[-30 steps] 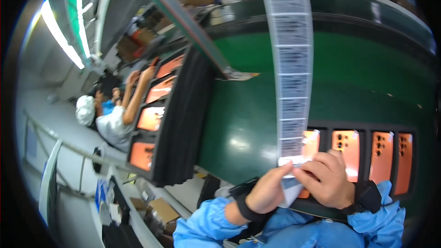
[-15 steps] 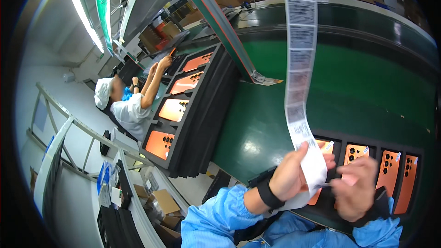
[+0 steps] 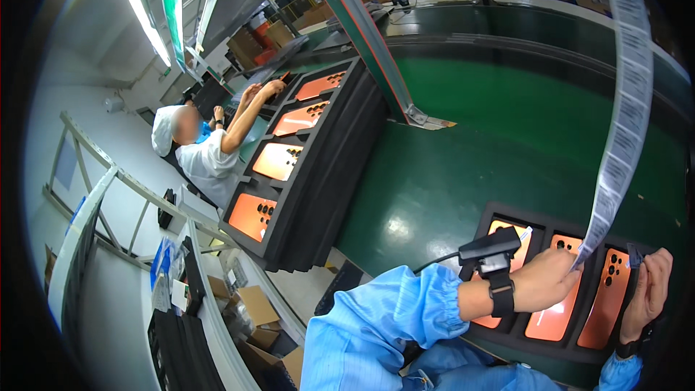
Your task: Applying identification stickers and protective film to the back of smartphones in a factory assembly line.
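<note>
My left hand [image 3: 554, 280] is closed on the lower end of a long strip of printed labels [image 3: 624, 130], which rises toward the top right. Its fingers are over an orange phone [image 3: 554, 315] lying back up in a black foam tray [image 3: 499, 210]. At the tray's right side my right hand [image 3: 649, 293] pinches a small see-through piece of film [image 3: 635, 255] between thumb and fingers. Between my hands another orange phone [image 3: 607, 300] lies in its slot. A further orange phone [image 3: 519, 253] is partly covered by a black strapped device [image 3: 496, 252] on my left wrist.
A tall stack of black trays [image 3: 318, 166] at left holds several orange phones. Beyond it, a co-worker [image 3: 213, 156] in white reaches over the bench. A grey post [image 3: 369, 43] stands on the green worktop [image 3: 434, 174]. Shelving with cartons [image 3: 257, 311] is at lower left.
Both hands have moved right over the tray. My left hand's open palm has turned down and closed on the strip, which has swung right. My right hand now pinches film at the tray's right side.
</note>
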Demonstrator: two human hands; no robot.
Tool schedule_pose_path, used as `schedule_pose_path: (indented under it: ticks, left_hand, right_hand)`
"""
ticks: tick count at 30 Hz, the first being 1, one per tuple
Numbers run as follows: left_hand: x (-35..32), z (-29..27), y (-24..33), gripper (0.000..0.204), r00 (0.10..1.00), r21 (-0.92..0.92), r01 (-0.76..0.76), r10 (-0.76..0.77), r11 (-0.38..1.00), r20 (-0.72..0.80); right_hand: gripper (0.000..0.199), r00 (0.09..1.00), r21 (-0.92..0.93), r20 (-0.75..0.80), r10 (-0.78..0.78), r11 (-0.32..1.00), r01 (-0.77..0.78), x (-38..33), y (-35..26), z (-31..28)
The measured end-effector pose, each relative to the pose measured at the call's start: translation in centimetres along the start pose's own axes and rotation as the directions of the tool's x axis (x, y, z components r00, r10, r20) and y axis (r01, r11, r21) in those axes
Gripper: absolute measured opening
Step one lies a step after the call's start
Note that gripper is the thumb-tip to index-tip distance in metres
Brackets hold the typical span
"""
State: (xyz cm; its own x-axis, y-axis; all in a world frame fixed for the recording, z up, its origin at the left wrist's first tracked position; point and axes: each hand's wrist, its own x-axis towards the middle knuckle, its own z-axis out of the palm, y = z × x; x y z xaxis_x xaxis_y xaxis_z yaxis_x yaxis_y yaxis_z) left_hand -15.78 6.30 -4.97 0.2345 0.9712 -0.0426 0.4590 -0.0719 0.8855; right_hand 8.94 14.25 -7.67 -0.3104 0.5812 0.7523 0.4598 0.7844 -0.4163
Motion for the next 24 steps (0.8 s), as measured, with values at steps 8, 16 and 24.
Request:
schedule_pose_path:
  ticks: [8, 16, 24]
  left_hand:
    - [-0.7, 0.6, -3.4, 0.024, 0.98, -0.502, 0.177, -0.104, 0.846, 0.17]
    - [-5.3, -2.7, -8.8, 0.041, 0.939, -0.88, 0.27, -0.31, 0.391, 0.15]
    - [-5.9, -2.1, -6.8, 0.053, 0.93, -0.877, 0.25, -0.354, 0.41, 0.099]
  right_hand:
    - [0.005, 0.944, 0.381, 0.063, 0.324, 0.866, -0.323, -0.1, 3.0, 3.1]
    - [0.002, 0.695, 0.521, 0.382, 0.609, 0.479, -0.706, -0.9, 3.4, 5.0]
    - [0.001, 0.694, 0.503, 0.419, 0.585, 0.487, -0.714, -1.3, 2.8, 4.8]
